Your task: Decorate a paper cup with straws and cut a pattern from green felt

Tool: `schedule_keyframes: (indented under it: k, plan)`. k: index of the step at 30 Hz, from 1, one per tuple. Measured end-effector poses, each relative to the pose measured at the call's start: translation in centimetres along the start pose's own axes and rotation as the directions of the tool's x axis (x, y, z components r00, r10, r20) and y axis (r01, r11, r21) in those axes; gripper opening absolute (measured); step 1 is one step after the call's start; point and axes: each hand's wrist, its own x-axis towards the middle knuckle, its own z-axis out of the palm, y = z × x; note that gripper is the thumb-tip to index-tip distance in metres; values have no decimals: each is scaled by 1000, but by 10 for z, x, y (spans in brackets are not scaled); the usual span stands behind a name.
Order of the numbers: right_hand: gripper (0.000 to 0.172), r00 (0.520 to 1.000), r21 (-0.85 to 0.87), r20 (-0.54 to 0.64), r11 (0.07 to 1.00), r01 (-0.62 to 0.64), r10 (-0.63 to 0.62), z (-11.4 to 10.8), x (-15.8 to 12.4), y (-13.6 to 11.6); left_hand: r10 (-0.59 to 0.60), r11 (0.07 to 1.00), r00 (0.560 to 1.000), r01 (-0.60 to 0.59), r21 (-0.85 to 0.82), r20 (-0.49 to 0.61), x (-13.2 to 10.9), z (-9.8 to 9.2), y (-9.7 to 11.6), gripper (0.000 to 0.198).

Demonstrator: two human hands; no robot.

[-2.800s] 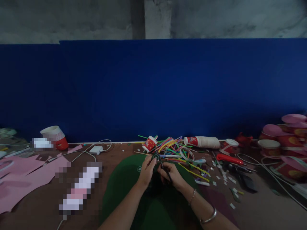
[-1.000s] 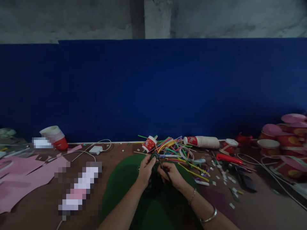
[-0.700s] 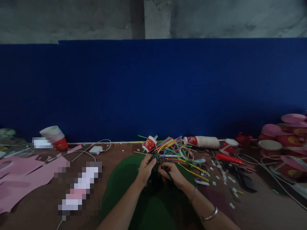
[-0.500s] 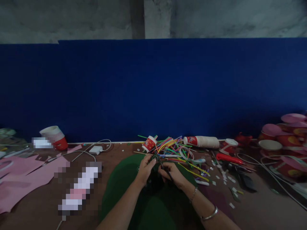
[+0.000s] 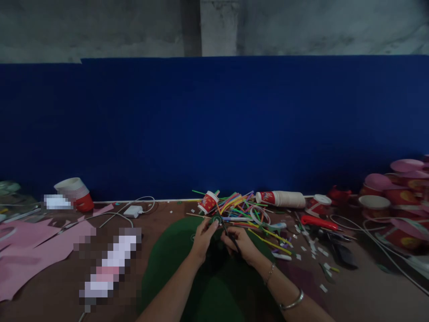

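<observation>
My left hand (image 5: 205,235) pinches the edge of a dark green sheet (image 5: 167,255), near a small circle drawn on it. Dark scissors (image 5: 229,231) are gripped in my right hand (image 5: 239,241), their blades pointing up and left beside my left thumb. More of the green sheet spreads below both hands and under my forearms. Just beyond my fingers a red and white paper cup (image 5: 208,202) lies tilted against a heap of coloured strips (image 5: 237,203). Shadow hides where the blades meet the sheet.
Pink sheets (image 5: 43,255), a charger (image 5: 133,211) and stacked cups (image 5: 78,194) are at the left. A lying cup stack (image 5: 283,199), a red-handled tool (image 5: 320,222), white scraps, cables and pink-topped cups (image 5: 407,192) are at the right. A blue panel (image 5: 214,125) stands behind.
The view has shifted very slightly. Both hands stay in nearly the same place, with the scissors and green sheet still held.
</observation>
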Motion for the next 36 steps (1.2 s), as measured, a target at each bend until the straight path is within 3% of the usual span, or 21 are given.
schedule_keyframes:
  k: [6,13,21,36]
  plan:
    - [25,999,2,41,1000,-4,3,1,-4,-6,66,995,994,-59,83,-83,-1,1,-5,25]
    - [31,996,-13,84,1000,23,-22,-3,-5,-5,62,994,998,-63,85,12,2,-5,-2,22]
    - [32,993,-3,113,1000,16,-15,-4,-5,-5,98,991,995,-96,96,-8,4,-6,-3,25]
    - [26,997,-36,76,999,4,-1,-1,-6,-8,55,996,998,-54,64,-17,3,-6,1,22]
